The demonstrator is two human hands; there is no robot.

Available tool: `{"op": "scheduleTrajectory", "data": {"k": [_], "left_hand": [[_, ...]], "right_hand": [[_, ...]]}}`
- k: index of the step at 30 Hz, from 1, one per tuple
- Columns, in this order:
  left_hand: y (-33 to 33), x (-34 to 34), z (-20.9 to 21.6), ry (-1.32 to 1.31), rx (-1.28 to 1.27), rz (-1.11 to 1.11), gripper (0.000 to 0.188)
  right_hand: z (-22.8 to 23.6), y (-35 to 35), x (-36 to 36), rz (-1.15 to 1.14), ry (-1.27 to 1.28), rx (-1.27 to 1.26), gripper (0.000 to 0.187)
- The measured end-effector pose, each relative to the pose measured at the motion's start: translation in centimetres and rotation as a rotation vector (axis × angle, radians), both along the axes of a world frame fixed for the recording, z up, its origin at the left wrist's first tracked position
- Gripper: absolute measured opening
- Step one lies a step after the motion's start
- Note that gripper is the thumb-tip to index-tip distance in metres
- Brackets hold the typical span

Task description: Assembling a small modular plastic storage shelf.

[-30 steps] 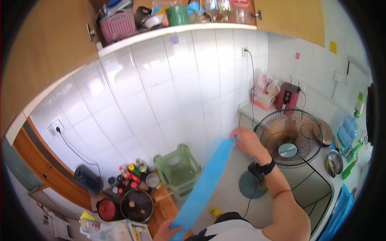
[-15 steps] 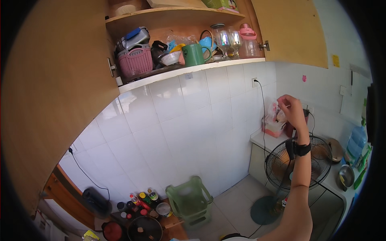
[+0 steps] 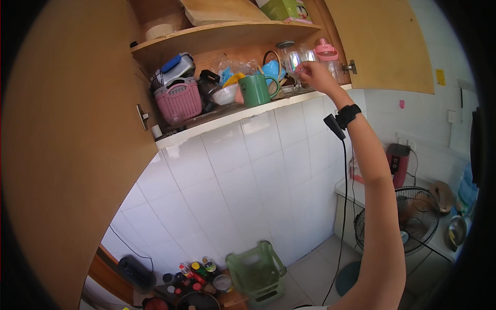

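My right hand (image 3: 317, 77) reaches up to the right end of the cabinet's lower shelf (image 3: 227, 116). Its fingers are drawn together in a pinch beside a clear stemmed glass (image 3: 292, 60). Anything between the fingertips is too small to make out, and I cannot tell whether they touch the glass. Partly behind the hand stand a second clear glass (image 3: 308, 53) and a clear bottle with a pink lid (image 3: 326, 50). To the left sits a green mug (image 3: 253, 91). A black band circles my right wrist. My left hand is out of sight.
A pink basket (image 3: 179, 102) and a white bowl (image 3: 226, 95) share the shelf. Open cabinet doors flank it: left door (image 3: 67, 129), right door (image 3: 385, 46). Below are a green plastic stool (image 3: 256, 271), sauce bottles (image 3: 199, 268) and a standing fan (image 3: 421, 217). A black cord hangs by my forearm.
My right hand has moved up and left, from in front of the right counter to the glasses on the shelf. The view has shifted slightly, so the shelf and room sit lower in it.
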State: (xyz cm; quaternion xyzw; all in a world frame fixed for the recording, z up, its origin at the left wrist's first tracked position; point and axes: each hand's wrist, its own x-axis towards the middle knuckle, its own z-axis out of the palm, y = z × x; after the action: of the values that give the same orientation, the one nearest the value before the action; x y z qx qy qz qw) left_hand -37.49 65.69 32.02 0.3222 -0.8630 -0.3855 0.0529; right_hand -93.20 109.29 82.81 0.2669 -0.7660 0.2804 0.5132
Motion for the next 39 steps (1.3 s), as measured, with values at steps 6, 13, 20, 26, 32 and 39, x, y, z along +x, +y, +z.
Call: {"op": "scheduleTrajectory", "data": {"k": [6,13,20,26,32,39], "left_hand": [[2.1,-1.9,2.2,0.024,0.019,0.065,0.047],[2.2,-2.4,1.6,-0.353,-0.085,-0.038,0.058],[4.6,-3.3,-1.0,0.077,0.121,-0.008,0.043],[6.2,-3.4,-2.5,0.163,0.178,-0.015,0.031],[5.8,-2.4,-6.2,0.207,0.203,-0.054,0.024],[6.2,-1.2,-6.4,0.128,0.262,0.003,0.036]], "right_hand": [[2.0,-5.1,-8.0,0.160,0.007,0.107,0.031],[4.2,-6.5,-11.6,-0.194,-0.187,0.222,0.039],[4.0,-6.6,-11.2,-0.244,-0.286,0.223,0.033],[4.2,-6.8,-7.9,-0.042,0.042,-0.025,0.031],[3.8,-5.2,-3.6,0.366,0.217,-0.362,0.025],[2.9,-1.7,4.1,0.585,0.421,-0.550,0.024]]}}
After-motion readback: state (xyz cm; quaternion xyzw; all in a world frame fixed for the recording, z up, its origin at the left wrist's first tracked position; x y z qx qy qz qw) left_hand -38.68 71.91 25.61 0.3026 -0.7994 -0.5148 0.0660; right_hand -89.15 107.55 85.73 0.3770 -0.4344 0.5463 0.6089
